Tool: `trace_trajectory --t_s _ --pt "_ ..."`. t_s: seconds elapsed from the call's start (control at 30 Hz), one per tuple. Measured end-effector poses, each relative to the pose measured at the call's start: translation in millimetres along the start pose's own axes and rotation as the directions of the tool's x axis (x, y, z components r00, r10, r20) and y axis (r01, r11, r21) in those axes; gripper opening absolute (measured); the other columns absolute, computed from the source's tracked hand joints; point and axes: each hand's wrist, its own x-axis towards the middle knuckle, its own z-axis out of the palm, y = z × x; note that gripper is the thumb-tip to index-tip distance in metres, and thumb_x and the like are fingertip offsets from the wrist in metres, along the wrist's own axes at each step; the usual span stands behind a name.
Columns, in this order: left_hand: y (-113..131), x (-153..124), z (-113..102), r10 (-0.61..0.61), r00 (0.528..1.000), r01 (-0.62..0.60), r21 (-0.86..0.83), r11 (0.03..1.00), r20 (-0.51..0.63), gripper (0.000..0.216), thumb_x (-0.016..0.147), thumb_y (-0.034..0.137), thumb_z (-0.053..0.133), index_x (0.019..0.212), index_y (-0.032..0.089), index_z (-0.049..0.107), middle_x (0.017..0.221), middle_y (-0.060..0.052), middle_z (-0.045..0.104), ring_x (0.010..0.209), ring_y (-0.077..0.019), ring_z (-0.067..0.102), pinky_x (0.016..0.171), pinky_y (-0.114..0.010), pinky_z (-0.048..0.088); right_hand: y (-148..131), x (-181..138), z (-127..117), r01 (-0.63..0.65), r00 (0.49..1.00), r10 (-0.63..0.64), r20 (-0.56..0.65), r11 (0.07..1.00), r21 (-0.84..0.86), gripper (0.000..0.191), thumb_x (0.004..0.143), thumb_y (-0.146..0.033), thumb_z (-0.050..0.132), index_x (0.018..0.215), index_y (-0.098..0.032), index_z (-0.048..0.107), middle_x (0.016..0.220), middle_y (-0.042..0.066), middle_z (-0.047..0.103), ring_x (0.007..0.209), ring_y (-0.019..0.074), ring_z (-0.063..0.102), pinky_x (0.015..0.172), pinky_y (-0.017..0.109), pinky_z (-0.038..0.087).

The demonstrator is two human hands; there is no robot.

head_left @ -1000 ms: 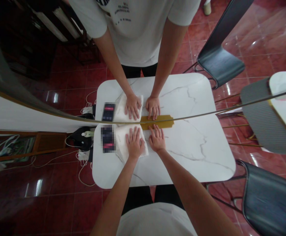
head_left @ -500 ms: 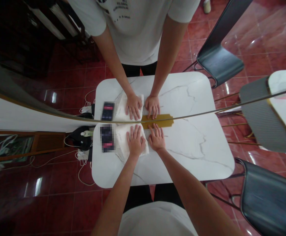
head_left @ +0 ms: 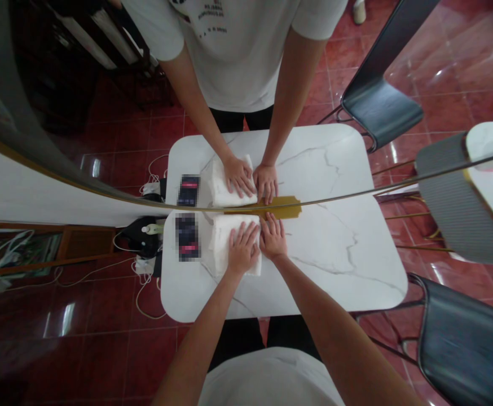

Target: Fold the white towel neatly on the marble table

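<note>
A folded white cloth [head_left: 221,242] lies on the white marble-patterned table, close to a large mirror. My left hand [head_left: 243,251] rests flat on its right part with fingers stretched out. Beside the cloth's right edge, my right hand [head_left: 274,239] lies palm down, fingers extended, its fingertips by the gold-coloured piece [head_left: 282,211] at the mirror's lower edge. Both hands are open and almost touch each other. The mirror repeats the arms, the cloth and the tabletop above its edge.
A blurred-out dark item with a pink band [head_left: 188,237] lies left on the table [head_left: 335,270]. Left of the table stand a black bag [head_left: 136,237] and white cables. Black chairs [head_left: 462,332] stand at the right. The mirror edge [head_left: 335,197] crosses behind my hands.
My left hand and the cloth have slid right, toward my right hand. The cloth looks straighter, and more of the gold-coloured piece shows behind it. My right hand has barely moved.
</note>
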Motion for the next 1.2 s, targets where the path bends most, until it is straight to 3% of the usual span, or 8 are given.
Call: trace_trajectory --t_s 0.33,0.43,0.63,0.7,0.87,0.97,1.2 --pt "2 2 3 -0.021 0.999 0.021 -0.019 1.0 -0.031 0.058 0.085 0.024 0.044 0.142 0.029 0.032 0.148 0.002 0.033 0.141 -0.0207 0.019 0.116 -0.045 0.007 0 1 -1 -0.001 1.0 0.001 0.001 1.0 -0.013 0.056 0.085 -0.022 0.042 0.14 -0.015 0.036 0.148 0.013 0.03 0.139 0.0228 0.019 0.114 0.046 0.014" --pt "-2 1 4 -0.132 0.987 0.13 -0.026 0.991 -0.089 0.057 0.086 0.023 0.043 0.142 0.029 0.033 0.148 0.001 0.033 0.141 -0.0206 0.02 0.116 -0.045 0.008 0 1 -2 -0.009 1.0 0.009 0.003 1.0 -0.008 0.057 0.085 -0.023 0.042 0.141 -0.017 0.034 0.149 0.011 0.028 0.139 0.0228 0.02 0.114 0.046 0.014" --pt "-10 7 0 -0.349 0.92 0.35 -0.031 0.936 -0.177 0.059 0.087 0.024 0.041 0.144 0.024 0.028 0.15 -0.003 0.03 0.141 -0.0231 0.018 0.115 -0.048 0.007 -1 2 -4 -0.016 1.0 0.016 0.021 1.0 -0.022 0.057 0.087 -0.023 0.041 0.143 -0.018 0.032 0.15 0.011 0.027 0.139 0.0216 0.018 0.114 0.045 0.013" --pt "-10 8 0 -0.336 0.927 0.337 -0.024 0.941 -0.168 0.059 0.087 0.024 0.041 0.144 0.024 0.028 0.15 -0.003 0.029 0.141 -0.0234 0.017 0.115 -0.049 0.007 0 2 -3 -0.015 1.0 0.015 0.022 1.0 -0.018 0.057 0.087 -0.023 0.041 0.143 -0.018 0.031 0.15 0.01 0.027 0.139 0.0217 0.018 0.114 0.046 0.013" --pt "-12 6 -2 -0.159 0.984 0.159 -0.014 0.987 -0.086 0.06 0.085 0.023 0.043 0.143 0.028 0.032 0.149 0.0 0.032 0.141 -0.0221 0.018 0.116 -0.047 0.008 -1 1 -3 -0.017 1.0 0.017 0.011 1.0 -0.008 0.057 0.087 -0.023 0.041 0.143 -0.02 0.031 0.15 0.009 0.026 0.139 0.0227 0.019 0.114 0.047 0.014" --pt "-16 5 -5 -0.152 0.986 0.151 -0.013 0.988 -0.074 0.059 0.085 0.023 0.043 0.143 0.029 0.032 0.149 0.001 0.032 0.141 -0.0211 0.019 0.116 -0.045 0.009 -1 1 -3 -0.018 1.0 0.018 0.014 1.0 -0.014 0.057 0.087 -0.023 0.042 0.143 -0.019 0.031 0.15 0.01 0.026 0.139 0.0224 0.019 0.114 0.046 0.014" --pt "-20 16 -4 -0.391 0.898 0.39 -0.047 0.92 -0.201 0.058 0.087 0.024 0.04 0.144 0.022 0.03 0.149 -0.006 0.031 0.14 -0.0244 0.021 0.114 -0.05 0.012 0 2 -3 -0.015 1.0 0.016 0.024 1.0 -0.024 0.057 0.087 -0.022 0.042 0.143 -0.018 0.031 0.151 0.01 0.026 0.139 0.0223 0.019 0.115 0.046 0.013"
